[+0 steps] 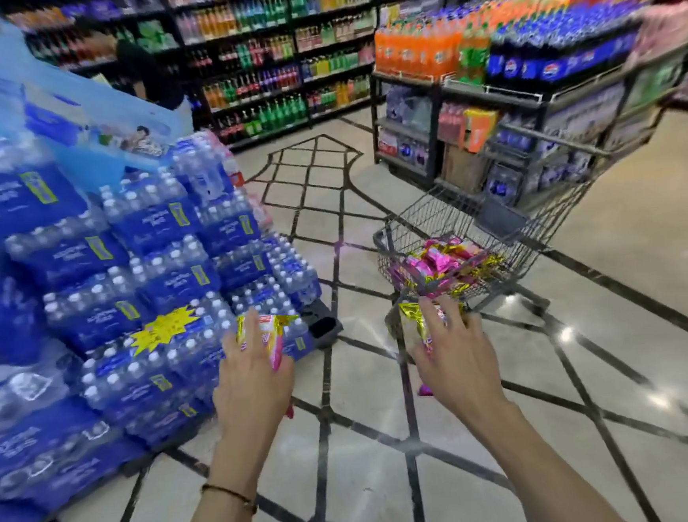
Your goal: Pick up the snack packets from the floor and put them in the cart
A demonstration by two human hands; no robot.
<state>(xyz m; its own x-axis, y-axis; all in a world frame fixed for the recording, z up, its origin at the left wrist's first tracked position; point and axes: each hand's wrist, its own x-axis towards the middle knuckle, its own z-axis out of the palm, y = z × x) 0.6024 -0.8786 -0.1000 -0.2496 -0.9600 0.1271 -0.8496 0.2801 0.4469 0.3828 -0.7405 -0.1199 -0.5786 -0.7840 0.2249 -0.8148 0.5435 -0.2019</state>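
1. Floor (393,483): pale glossy tiles crossed by dark lines, running under everything; the view is blurred toward the edges
2. Water bottle packs (129,277): blue shrink-wrapped cases stacked in steps along the left side, with a yellow starburst tag on one low case
3. Drink shelves (275,39) across the back, full of coloured bottles; a soda rack (524,61) at right with orange, green and dark bottles on top
4. Cart (433,216): wire basket, standing on the floor ahead and right of centre, near the soda rack
5. Pile of packets (437,261): pink and gold snack packets lying in the cart's basket
6. Left hand (253,383): raised in front of the water bottle packs, fingers and thumb grasping the left-hand packet (272,332), pink and yellow, held off the floor; thin bracelet (229,494) on the wrist
7. Right hand (457,359): just short of the cart's near rim, fingers curled round the right-hand packet (414,315), its gold crimped end showing past the fingers; off the floor, not yet in the basket
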